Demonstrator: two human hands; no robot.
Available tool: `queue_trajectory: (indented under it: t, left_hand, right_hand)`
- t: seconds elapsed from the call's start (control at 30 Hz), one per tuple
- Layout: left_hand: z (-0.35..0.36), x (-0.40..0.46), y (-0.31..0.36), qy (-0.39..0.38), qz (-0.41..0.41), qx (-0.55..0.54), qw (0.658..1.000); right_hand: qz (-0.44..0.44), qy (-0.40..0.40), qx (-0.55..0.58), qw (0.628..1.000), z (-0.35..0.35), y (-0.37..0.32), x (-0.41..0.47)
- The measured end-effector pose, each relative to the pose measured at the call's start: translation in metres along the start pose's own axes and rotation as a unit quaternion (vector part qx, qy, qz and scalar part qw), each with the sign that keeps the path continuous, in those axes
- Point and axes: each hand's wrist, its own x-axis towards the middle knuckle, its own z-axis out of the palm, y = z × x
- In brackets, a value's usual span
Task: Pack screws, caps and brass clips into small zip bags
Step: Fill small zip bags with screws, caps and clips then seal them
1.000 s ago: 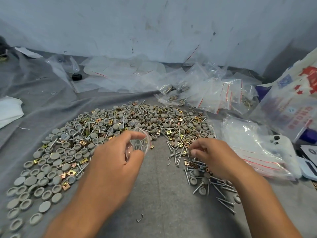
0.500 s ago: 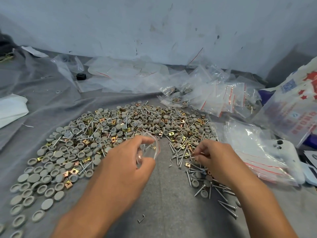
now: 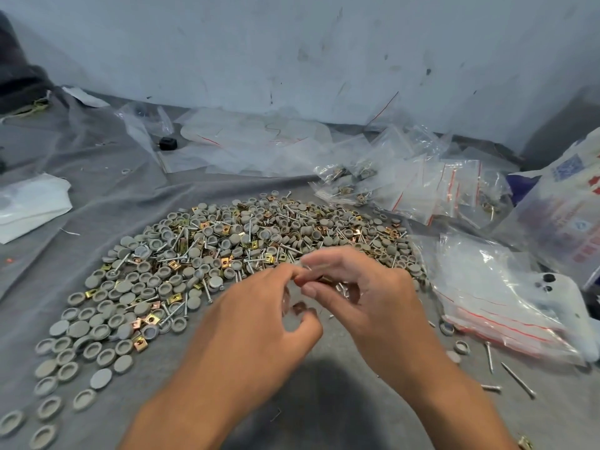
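Zip bag: we see a small clear zip bag held up between our two hands, above the grey cloth and just in front of the heap; it is blurred and nearly see-through.
Left hand: our left hand grips the bag, thumb and curled fingers pinching its near side.
Right hand: our right hand meets the left at the bag's mouth, thumb and forefinger pinching small brass-coloured parts; blur hides what exactly they are.
Heap: we look over a broad heap of grey round caps, silver screws and brass clips, mixed, lying just beyond the hands and partly hidden by them.
Stray caps: loose grey caps trail off the heap to the left.
Stray screws: a few screws lie apart to the right of our right forearm.
Empty bags: a stack of red-striped zip bags lies to the right, just beside the heap.
Filled bags: packed bags are piled behind the heap, to the right.
Surface: we work on a creased grey cloth.
Room: a scuffed pale wall rises behind.
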Motion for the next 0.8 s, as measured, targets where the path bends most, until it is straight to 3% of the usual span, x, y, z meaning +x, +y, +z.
queue_trajectory:
  t: [0.1, 0.2, 0.3, 0.4, 0.53, 0.6, 0.8]
  left_hand:
    - [0.000, 0.001, -0.001, 0.003, -0.003, -0.003, 1.000]
    - [-0.001, 0.002, -0.003, 0.003, -0.009, 0.004, 1.000]
    - [-0.003, 0.001, -0.003, 0.017, -0.013, 0.011, 1.000]
    - [-0.005, -0.001, -0.002, 0.015, -0.015, 0.005, 1.000]
    - [-0.008, 0.000, -0.003, 0.014, -0.023, -0.016, 1.000]
    - [-0.008, 0.001, -0.003, 0.014, -0.025, -0.011, 1.000]
    - [-0.005, 0.000, -0.003, 0.016, -0.018, -0.002, 1.000]
  right_hand:
    - [0.001, 0.019, 0.025, 1.000, 0.002, 0.000, 0.000]
    - [0.000, -0.011, 0.009, 1.000, 0.000, 0.002, 0.000]
    - [0.080, 0.015, 0.097, 0.992, -0.023, 0.011, 0.004]
    - [0.149, 0.060, 0.005, 0.987, -0.050, 0.032, 0.001]
    - [0.280, -0.135, -0.181, 0.933, -0.066, 0.058, -0.019]
    - [0.290, -0.207, -0.222, 0.908, -0.066, 0.064, -0.025]
    - [0.263, -0.260, -0.267, 0.890, -0.067, 0.066, -0.026]
